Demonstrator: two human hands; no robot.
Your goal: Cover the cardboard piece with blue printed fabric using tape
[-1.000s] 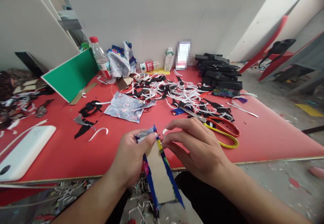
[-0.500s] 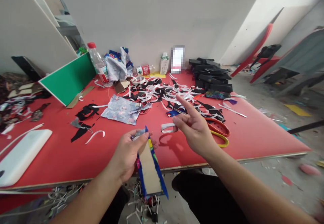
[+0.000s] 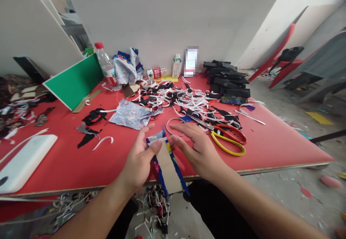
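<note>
My left hand [image 3: 142, 156] grips a fabric-edged cardboard piece [image 3: 169, 167], thumb on top near its far end. Patterned blue cloth is folded over its long edges, and a pale strip lies across the far end by the thumb. My right hand [image 3: 198, 149] is just right of the piece, fingers stretched and thumb apart, holding nothing. A thin pale strip [image 3: 168, 122] curls beyond its fingertips. Scissors [image 3: 227, 145] with one yellow and one red-orange handle lie on the table to the right of that hand, blades toward the scrap heap.
White and black offcuts [image 3: 186, 100] are heaped mid-table. Light-blue printed fabric [image 3: 132, 113] lies left of them. Black folded pieces [image 3: 227, 80] are stacked at the back right. Bottles, a carton [image 3: 176, 66] and a blurred screen stand behind. A white device [image 3: 27, 163] is at left.
My right hand has let go of a white strip and come down to the left beside the cardboard piece. The scissors are now less covered. The piece has shifted slightly right and up.
</note>
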